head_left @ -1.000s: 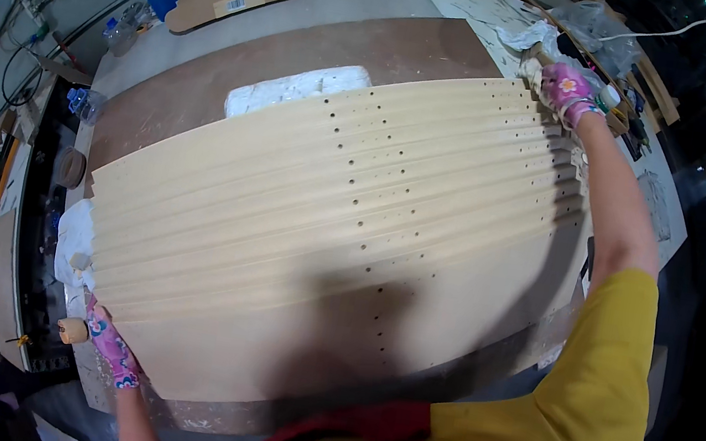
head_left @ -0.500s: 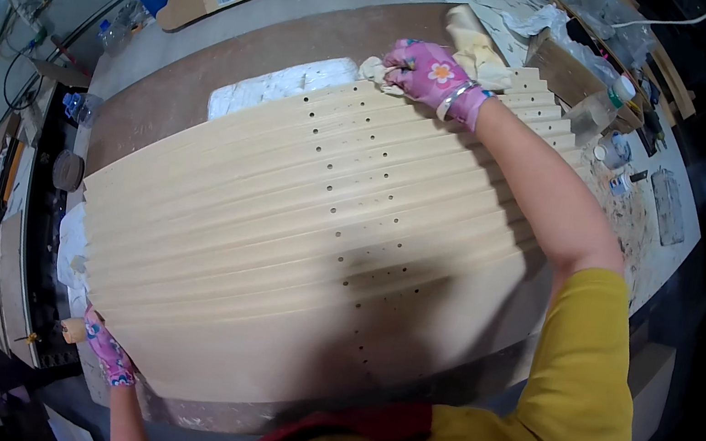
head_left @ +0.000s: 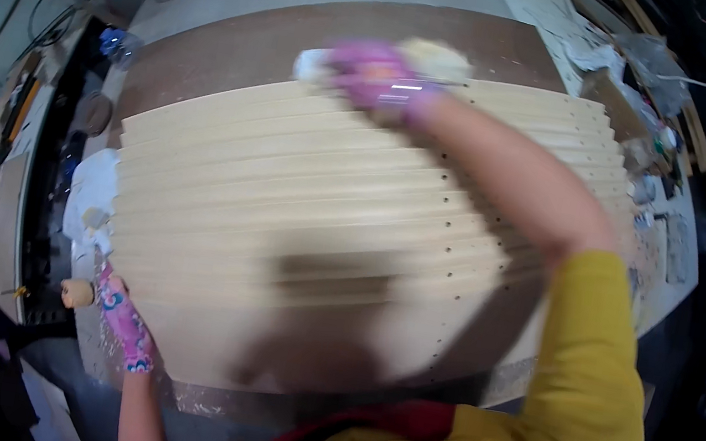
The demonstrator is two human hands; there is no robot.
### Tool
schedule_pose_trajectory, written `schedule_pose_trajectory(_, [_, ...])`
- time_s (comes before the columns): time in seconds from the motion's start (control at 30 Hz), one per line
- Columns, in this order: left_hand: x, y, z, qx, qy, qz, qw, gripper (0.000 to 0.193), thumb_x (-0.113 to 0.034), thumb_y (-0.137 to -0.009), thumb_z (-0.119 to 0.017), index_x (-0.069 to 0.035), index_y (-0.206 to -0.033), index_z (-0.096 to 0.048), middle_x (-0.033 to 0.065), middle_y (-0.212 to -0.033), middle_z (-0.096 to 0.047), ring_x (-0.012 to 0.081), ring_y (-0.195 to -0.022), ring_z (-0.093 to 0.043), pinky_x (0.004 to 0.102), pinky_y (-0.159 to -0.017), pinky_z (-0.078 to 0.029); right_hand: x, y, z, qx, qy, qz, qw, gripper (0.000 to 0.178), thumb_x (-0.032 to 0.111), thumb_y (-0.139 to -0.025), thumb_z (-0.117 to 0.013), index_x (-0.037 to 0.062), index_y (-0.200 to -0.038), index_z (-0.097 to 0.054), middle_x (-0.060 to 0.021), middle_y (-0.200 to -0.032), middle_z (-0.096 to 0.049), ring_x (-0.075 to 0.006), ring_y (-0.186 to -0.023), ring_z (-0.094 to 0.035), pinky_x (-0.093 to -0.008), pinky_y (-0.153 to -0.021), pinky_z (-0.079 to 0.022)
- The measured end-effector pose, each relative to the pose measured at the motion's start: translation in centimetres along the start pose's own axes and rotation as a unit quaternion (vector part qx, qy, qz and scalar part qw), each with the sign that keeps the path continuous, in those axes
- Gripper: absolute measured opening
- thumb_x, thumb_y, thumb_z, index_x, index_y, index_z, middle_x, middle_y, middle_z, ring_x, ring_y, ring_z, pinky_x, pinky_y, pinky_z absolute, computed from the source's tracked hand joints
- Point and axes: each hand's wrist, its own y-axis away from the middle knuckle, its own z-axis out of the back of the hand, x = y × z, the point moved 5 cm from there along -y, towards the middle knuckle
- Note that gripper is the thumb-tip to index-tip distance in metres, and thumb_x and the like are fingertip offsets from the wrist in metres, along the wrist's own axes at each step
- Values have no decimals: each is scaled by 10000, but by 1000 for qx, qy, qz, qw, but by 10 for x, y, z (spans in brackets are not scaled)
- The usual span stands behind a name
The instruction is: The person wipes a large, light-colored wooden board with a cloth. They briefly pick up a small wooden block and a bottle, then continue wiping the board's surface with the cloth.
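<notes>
A broad pale wooden panel (head_left: 216, 208) with long ridges and rows of small dark holes lies across the table. At its far edge is my right hand (head_left: 371, 76), in a pink flowered glove and smeared by motion. Its fingers are closed on a cream cloth (head_left: 434, 58), which trails out to the right of the hand. A white block (head_left: 309, 64) behind the panel's far edge is mostly hidden by this hand. My left hand (head_left: 124, 323), in a matching glove, lies along the panel's near left edge with fingers stretched out, touching it.
The brown table board (head_left: 212, 60) shows beyond the panel. A wooden cylinder (head_left: 77, 294) and white cloth (head_left: 95, 189) are left of the panel. Plastic bottles (head_left: 119, 45) stand at the far left. Clutter and clear plastic wrap (head_left: 655, 65) line the right side.
My right hand has swept left along the panel's far edge with the cloth, now covering most of the white block. The whole view has shifted. My left hand stays at the panel's left edge.
</notes>
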Motion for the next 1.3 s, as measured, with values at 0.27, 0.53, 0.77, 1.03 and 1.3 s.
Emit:
schedule_pose_trajectory(0.27, [15, -17, 2, -43, 24, 28, 998, 425, -237, -1010, -431, 46, -1322, -480, 130, -1261, -558, 219, -1156, -517, 339, -1026, -381, 163, -155, -158, -93, 206, 142, 964, 169, 183, -789, -619, 127, -914, -719, -146, -890, -703, -315, -806, -692, -415, -694, -556])
schedule_pose_trajectory(0.53, [-11, -7, -2, 27, -23, -9, 999, 375, -221, -991, -466, -2, -1293, -507, 98, -1192, -587, 168, -1078, -525, 310, -956, -398, 69, -66, -64, -81, 57, 257, 961, 174, 83, -842, -638, 81, -1016, -644, -74, -844, -629, -209, -743, -647, -352, -584, -508])
schedule_pose_trajectory(0.77, [-4, -11, -12, 50, 72, -44, 995, 373, -167, -1003, -442, 8, -1332, -452, 116, -1286, -541, 173, -1154, -492, 308, -1016, -361, 163, -149, -157, -65, 165, 253, 951, 156, 136, -774, -649, 92, -924, -643, -121, -878, -662, -321, -840, -653, -441, -695, -530])
schedule_pose_trajectory(1.03, [-8, -13, -3, 67, 57, -23, 996, 417, -184, -999, -459, 16, -1364, -427, 128, -1263, -552, 174, -1124, -510, 313, -989, -379, 180, -144, -135, 51, -42, 65, 996, 300, 313, -867, -634, 126, -1097, -677, -82, -972, -676, -202, -857, -634, -345, -751, -519])
schedule_pose_trajectory(1.3, [-9, -13, -8, 99, 60, 14, 993, 463, -156, -970, -508, 21, -1383, -397, 140, -1202, -561, 157, -1055, -530, 312, -925, -430, 40, 64, 37, -40, 37, -1, 999, 352, 222, -825, -638, 50, -1132, -625, -48, -999, -624, -168, -918, -583, -305, -839, -469])
